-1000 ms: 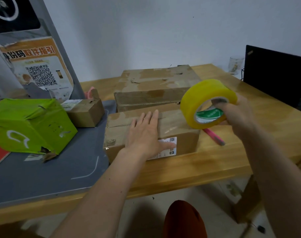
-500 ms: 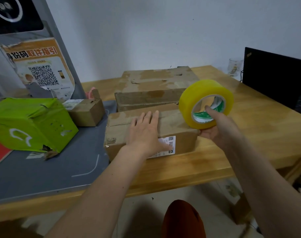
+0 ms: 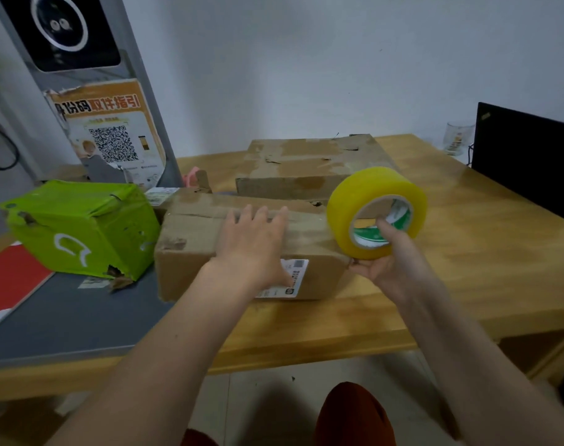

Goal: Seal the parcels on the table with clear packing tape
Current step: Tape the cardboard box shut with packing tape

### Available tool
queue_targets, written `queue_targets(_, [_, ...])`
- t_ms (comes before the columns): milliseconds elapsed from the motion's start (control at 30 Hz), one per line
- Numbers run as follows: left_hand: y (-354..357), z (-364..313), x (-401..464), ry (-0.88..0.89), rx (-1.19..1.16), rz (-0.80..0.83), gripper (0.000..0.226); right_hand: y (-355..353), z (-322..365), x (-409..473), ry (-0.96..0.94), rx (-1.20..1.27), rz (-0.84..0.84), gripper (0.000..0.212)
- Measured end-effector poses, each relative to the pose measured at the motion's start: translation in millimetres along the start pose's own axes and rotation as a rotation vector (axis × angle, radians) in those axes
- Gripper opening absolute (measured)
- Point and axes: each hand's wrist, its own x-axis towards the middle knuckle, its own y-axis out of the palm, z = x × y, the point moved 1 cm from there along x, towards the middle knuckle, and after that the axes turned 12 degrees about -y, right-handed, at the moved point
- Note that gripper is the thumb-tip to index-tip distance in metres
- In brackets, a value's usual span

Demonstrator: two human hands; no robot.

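A brown cardboard parcel [image 3: 190, 249] with a white label lies near the table's front edge. My left hand [image 3: 253, 243] presses flat on its top, fingers straight. At the parcel's right end, my right hand [image 3: 391, 262] grips a large yellow roll of packing tape [image 3: 375, 210], thumb hooked through its core; the roll stands on edge against the box's top corner. A bigger flat cardboard parcel [image 3: 309, 162] sits just behind. A green wrapped parcel [image 3: 81, 226] lies to the left on a grey mat [image 3: 65, 317].
A small brown box [image 3: 174, 196] is partly hidden behind the near parcel. A grey kiosk with a QR poster [image 3: 110, 136] stands at back left. A black laptop screen [image 3: 528, 159] and a glass [image 3: 457, 138] are at right. A red booklet [image 3: 10, 281] lies far left.
My right hand has brought the tape roll down and left from mid-air to the parcel's right end. My left hand has stayed flat on the box.
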Motion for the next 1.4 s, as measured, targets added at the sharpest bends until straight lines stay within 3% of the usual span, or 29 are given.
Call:
queue_targets(67, [4.9, 9.0, -2.7, -0.015, -0.054, 0.034, 0.122, 20.5, -13.3, -2.6, 0.016, -0.026, 0.018, 0.034])
queue_targets(233, [28.9, 14.4, -2.3, 0.016, -0.151, 0.010, 0.122, 44.3, -40.0, -3.7, -0.018, -0.147, 0.004, 0.045])
queue_targets(500, [34.4, 17.2, 2.2, 0.035, -0.173, -0.020, 0.118, 44.5, -19.5, 5.1, -0.149, -0.382, -0.009, 0.040])
queue_targets(733, [36.9, 14.9, 4.4, 0.030, -0.180, 0.003, 0.128, 9.4, 4.2, 8.1, -0.164, -0.358, -0.086, 0.007])
queue_targets(867, [37.3, 14.1, 4.7, 0.015, -0.155, 0.004, 0.127, 1.4, -10.4, 9.5, -0.097, -0.292, -0.085, 0.025])
queue_targets(1200, [35.6, 11.8, 4.7, 0.019, -0.080, 0.060, 0.115, -15.0, -38.3, 14.2, -0.106, -0.296, -0.069, 0.033])
queue_targets(1333, [19.4, 21.7, -4.4, -0.001, -0.269, 0.187, 0.107, -14.8, -39.5, 13.6, -0.090, -0.292, -0.064, 0.034])
queue_targets(1400, [11.3, 37.6, -11.2, -0.109, -0.320, 0.112, 0.099, -16.5, -38.7, 12.6, -0.078, -0.295, -0.060, 0.035])
